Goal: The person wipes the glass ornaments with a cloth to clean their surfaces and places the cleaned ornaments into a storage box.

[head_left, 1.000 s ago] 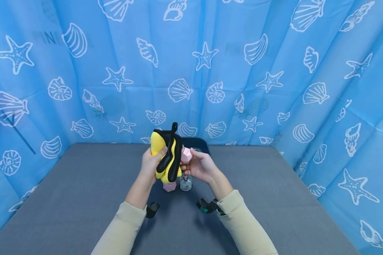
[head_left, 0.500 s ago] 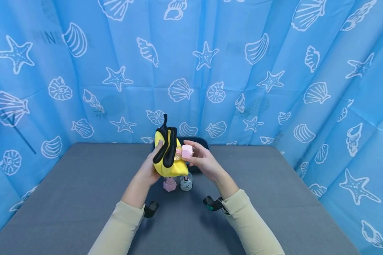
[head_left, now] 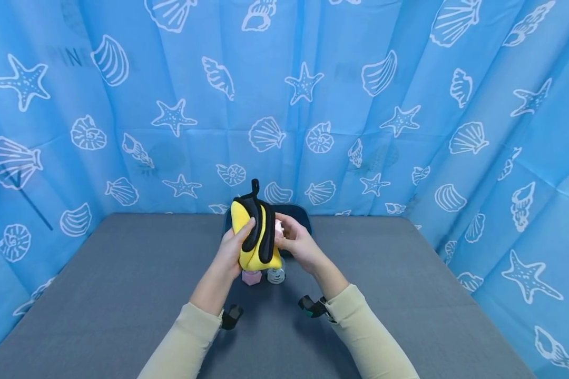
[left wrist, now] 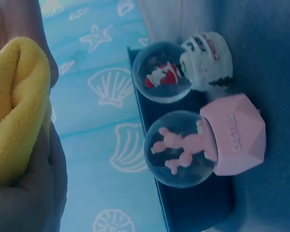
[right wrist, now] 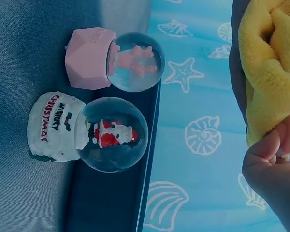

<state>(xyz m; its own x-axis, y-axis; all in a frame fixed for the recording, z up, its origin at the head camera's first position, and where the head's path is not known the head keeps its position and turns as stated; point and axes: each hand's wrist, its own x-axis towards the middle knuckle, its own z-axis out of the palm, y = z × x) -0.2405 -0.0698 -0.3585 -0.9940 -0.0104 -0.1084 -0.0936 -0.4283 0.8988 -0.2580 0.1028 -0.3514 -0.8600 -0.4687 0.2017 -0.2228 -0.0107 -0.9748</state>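
My left hand (head_left: 229,250) grips a folded yellow cloth (head_left: 258,259) with black edging and a hanging loop. My right hand (head_left: 303,245) holds a snow globe by its pink base (head_left: 279,229), against the cloth's right side; its ball is hidden by the cloth. Below the hands, two more snow globes stand upright on the table. One has a pink faceted base (left wrist: 237,135) and a pink balloon-dog figure inside. The other, a Christmas snow globe (right wrist: 55,126), has a white lettered base and a Santa figure.
A dark blue tray (head_left: 297,213) lies behind the two standing globes, partly hidden by the hands and cloth. Grey fabric covers the table (head_left: 147,273). A blue curtain (head_left: 341,105) with white shells and starfish hangs along the back and sides.
The held snow globe turned against the cloth; part of its ball showed half a second ago and is now covered. The cloth tilted left and came back. Both standing globes stayed put.
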